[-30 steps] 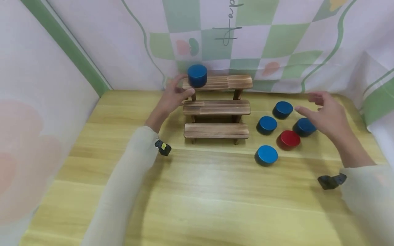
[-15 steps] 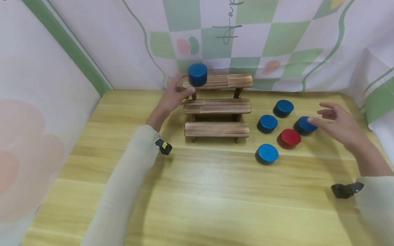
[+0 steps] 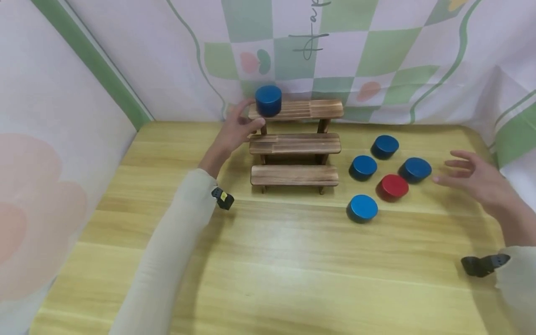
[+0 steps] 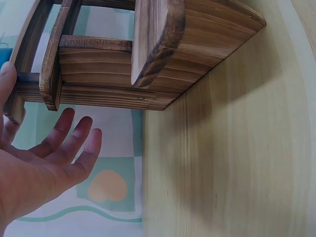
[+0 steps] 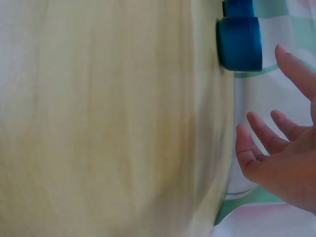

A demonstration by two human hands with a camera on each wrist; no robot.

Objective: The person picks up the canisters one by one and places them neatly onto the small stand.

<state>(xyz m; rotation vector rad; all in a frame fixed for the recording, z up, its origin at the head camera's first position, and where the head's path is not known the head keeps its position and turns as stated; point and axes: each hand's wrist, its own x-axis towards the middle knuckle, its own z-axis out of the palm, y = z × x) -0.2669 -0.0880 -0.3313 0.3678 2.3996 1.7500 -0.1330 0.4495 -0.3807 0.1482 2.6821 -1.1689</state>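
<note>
The bench (image 3: 284,260) gives a wide, level base, so the care belongs with the wooden stand (image 3: 295,144): it looks light, and leaning on one end could tip it, so a gentle steadying touch seems right. The left hand (image 3: 236,129) is at its left end, fingers loosely spread, thumb and index about the end of the top step (image 3: 326,109); whether they touch the wood I cannot tell, and they have no cylinder. The right hand (image 3: 473,177), fingers parted, half bent and holding nothing, hangs just right of the rightmost blue cylinder (image 3: 414,170). Gripping that one well would mean setting thumb and fingers low on opposite sides and lifting straight up, clear of the red cylinder (image 3: 392,187) just beside it. Counted: one bench, one stand with three steps, two hands, six cylinders, five blue and one red. The raised blue cylinder (image 3: 268,101) stands at the left of the top step; four blue and the red stand on the bench, right of the stand.
</note>
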